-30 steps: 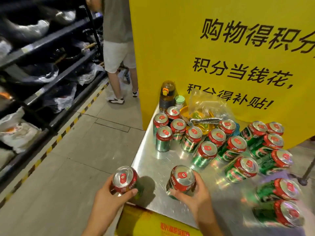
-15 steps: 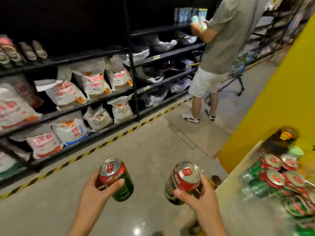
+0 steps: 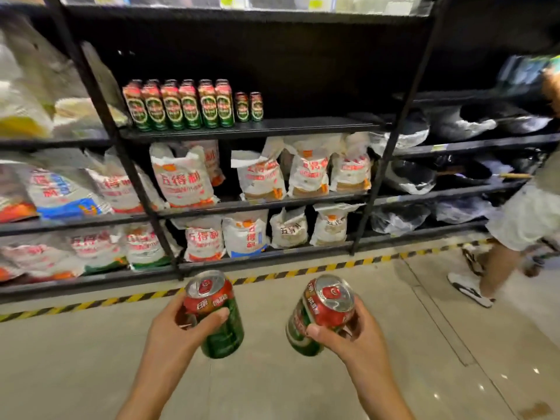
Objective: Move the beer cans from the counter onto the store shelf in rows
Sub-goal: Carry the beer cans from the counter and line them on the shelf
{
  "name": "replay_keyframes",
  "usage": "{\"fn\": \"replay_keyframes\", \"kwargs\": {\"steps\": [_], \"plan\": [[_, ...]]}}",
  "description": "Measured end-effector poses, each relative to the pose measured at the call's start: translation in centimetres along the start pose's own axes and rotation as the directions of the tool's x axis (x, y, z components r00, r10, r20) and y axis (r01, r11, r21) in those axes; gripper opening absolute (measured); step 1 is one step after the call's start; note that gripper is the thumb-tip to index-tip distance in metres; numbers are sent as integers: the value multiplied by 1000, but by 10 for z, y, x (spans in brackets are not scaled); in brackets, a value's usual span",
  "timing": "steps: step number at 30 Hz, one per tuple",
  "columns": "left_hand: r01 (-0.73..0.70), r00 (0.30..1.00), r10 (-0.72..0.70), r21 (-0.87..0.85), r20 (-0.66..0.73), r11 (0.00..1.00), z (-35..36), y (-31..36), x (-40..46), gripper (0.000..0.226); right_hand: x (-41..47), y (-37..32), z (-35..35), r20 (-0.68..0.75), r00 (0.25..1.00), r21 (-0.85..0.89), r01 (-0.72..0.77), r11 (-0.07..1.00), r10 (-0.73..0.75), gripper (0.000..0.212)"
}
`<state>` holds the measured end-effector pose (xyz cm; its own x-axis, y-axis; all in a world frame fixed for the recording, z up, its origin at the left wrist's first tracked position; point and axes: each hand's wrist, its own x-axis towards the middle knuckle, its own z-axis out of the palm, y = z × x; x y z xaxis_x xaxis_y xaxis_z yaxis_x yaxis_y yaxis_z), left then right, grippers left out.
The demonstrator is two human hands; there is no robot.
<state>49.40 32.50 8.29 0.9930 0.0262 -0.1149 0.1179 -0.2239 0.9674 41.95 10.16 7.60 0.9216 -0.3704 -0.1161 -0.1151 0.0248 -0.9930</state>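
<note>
The black metal store shelf stands far ahead, a row of green-and-red beer cans at its left. Near, the left hand holds one red-topped green can in a closed grip; the right hand holds a second, tilted can. That tilt could topple the row on landing.

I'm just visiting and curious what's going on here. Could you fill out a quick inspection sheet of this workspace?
Surface: black shelf, right part bare.
Job's things: cans on the shelf standing in rows at its left; left can and right can carried.
Clutter: flour bags on the lower shelves.
Grips: left hand and right hand each hold one can.
Cables: nothing seen.
Surroundings: striped floor tape; another person at right.
</note>
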Motion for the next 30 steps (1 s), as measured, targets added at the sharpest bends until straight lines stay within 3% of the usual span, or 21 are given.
{"fn": "replay_keyframes", "kwargs": {"steps": [4, 6, 11, 16, 23, 30], "plan": [[-50, 999, 50, 1, 6, 999, 9, 14, 50, 46, 54, -6, 13, 26, 1000, -1, -9, 1000, 9, 83], [-54, 998, 54, -12, 20, 998, 21, 21, 77, 46, 88, -6, 14, 20, 1000, 0, -3, 1000, 3, 76], [-28, 999, 29, -40, 26, 999, 55, 37, 153, 70, 192, -8, 14, -5, 1000, 4, -6, 1000, 6, 70], [-17, 999, 16, -53, -30, 998, 79, 60, 226, 39, 289, -32, 20, 70, 997, 13, 14, 1000, -15, 63], [45, 991, -52, -63, -126, 997, 81, 64, 319, 40, 401, -49, 52, 163, 987, -32, 9, 999, -4, 62], [55, 992, -63, -70, -114, 996, 75, 69, 451, 39, 516, -58, 106, 149, 988, -31, -20, 999, 25, 56]]}}
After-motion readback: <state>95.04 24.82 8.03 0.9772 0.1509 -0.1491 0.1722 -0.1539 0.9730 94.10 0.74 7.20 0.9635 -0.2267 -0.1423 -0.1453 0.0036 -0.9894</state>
